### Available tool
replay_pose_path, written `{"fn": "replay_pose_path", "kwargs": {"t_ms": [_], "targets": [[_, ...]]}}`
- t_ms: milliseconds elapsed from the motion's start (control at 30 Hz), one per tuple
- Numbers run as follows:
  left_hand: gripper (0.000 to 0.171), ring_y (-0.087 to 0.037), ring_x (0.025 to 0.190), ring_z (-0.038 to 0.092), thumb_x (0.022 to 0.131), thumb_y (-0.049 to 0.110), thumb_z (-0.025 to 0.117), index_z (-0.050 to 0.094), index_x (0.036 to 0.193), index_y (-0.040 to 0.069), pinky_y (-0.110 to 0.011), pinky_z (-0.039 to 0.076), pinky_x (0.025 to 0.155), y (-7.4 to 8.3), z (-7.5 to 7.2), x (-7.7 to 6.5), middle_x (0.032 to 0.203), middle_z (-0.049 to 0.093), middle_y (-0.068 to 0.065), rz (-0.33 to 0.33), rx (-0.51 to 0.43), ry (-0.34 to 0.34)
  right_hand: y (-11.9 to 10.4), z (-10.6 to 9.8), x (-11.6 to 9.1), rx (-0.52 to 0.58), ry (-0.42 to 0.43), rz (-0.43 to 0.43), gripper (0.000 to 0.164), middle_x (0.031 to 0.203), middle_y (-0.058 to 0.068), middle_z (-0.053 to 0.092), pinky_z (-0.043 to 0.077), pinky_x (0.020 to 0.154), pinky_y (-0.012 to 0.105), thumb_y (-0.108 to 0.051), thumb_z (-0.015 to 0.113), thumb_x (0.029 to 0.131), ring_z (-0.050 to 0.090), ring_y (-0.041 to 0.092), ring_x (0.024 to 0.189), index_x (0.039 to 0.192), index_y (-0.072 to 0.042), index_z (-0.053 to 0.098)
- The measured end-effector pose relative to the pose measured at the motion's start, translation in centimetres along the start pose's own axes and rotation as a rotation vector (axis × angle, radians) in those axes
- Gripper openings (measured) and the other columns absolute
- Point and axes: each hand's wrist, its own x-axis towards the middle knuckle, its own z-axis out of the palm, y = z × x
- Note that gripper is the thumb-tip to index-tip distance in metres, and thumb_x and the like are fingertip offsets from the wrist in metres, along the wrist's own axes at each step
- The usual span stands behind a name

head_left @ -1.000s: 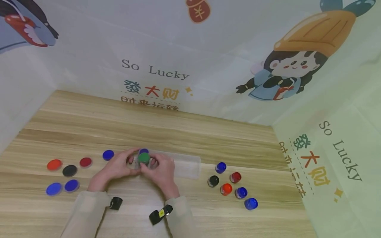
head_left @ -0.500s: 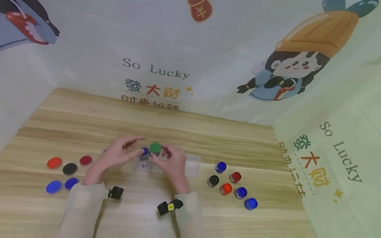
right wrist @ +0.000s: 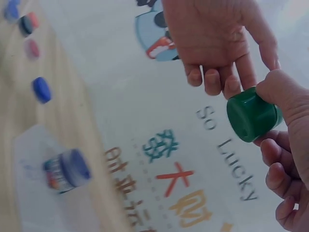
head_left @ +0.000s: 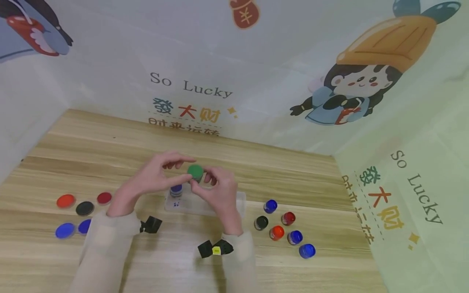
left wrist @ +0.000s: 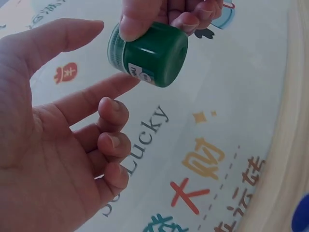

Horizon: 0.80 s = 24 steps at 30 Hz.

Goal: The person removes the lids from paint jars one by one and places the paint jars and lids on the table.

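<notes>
A small green paint jar [head_left: 196, 171] is held in the air above the clear tray [head_left: 201, 208]. My right hand [head_left: 220, 191] pinches it between thumb and fingers. In the left wrist view the green paint jar [left wrist: 159, 55] lies tilted, its ridged rim facing the left hand. My left hand [head_left: 152, 177] is beside it, thumb and index finger spread on either side of the rim, the other fingers loosely bent. Whether the left fingertips touch the jar I cannot tell. A blue paint jar [head_left: 176, 191] stands at the tray's left end.
Several paint jars stand at right, among them a black jar [head_left: 261, 222], an orange-red jar [head_left: 277, 232] and a blue jar [head_left: 307, 250]. Round lids lie at left, including an orange-red lid [head_left: 66, 201] and a black lid [head_left: 85, 208]. Printed cloth walls border the table.
The green jar has been lifted from the tray's left end, up and to the right, in the right hand. My left hand came off it, then followed up beside it.
</notes>
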Motion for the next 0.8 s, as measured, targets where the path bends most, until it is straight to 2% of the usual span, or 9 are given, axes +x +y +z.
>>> {"fn": "replay_pose_path", "kwargs": {"t_ms": [300, 467, 633, 800], "targets": [[0.034, -0.010, 0.069, 0.040, 0.074, 0.002, 0.073, 0.067, 0.107, 0.001, -0.025, 0.035, 0.061, 1.3, -0.3, 1.1, 0.077, 0.049, 0.006, 0.061, -0.036, 0.007, -0.7, -1.3, 1.7, 0.013, -0.028, -0.049, 0.020, 0.061, 0.004, 0.061, 0.037, 0.055, 0.013, -0.015, 0.073, 0.070, 0.051, 0.012, 0.052, 0.085, -0.002, 0.070], [0.031, -0.010, 0.068, 0.038, 0.073, 0.001, 0.074, 0.069, 0.104, 0.001, -0.025, 0.033, 0.060, 1.5, -0.5, 1.3, 0.075, 0.046, 0.006, 0.054, -0.041, 0.001, -0.9, -1.7, 1.9, 0.016, -0.052, -0.045, 0.021, 0.061, 0.002, 0.061, 0.038, 0.055, 0.015, -0.015, 0.074, 0.070, 0.049, 0.008, 0.054, 0.086, -0.002, 0.070], [0.031, -0.009, 0.069, 0.039, 0.073, -0.001, 0.076, 0.070, 0.103, 0.001, -0.023, 0.035, 0.060, 1.5, -0.5, 1.3, 0.075, 0.046, 0.005, 0.056, -0.042, -0.011, -0.9, -1.8, 1.8, 0.076, -0.072, -0.027, 0.022, 0.062, 0.004, 0.061, 0.040, 0.056, 0.015, -0.012, 0.075, 0.070, 0.051, 0.012, 0.054, 0.088, -0.001, 0.070], [0.030, -0.009, 0.071, 0.041, 0.074, -0.003, 0.075, 0.069, 0.103, 0.001, -0.022, 0.036, 0.062, 1.4, -0.5, 1.2, 0.076, 0.050, -0.003, 0.051, -0.049, -0.015, -0.8, -1.8, 1.6, 0.122, -0.087, -0.010, 0.024, 0.064, 0.006, 0.060, 0.041, 0.057, 0.017, -0.009, 0.077, 0.069, 0.052, 0.015, 0.056, 0.090, 0.001, 0.069]]}}
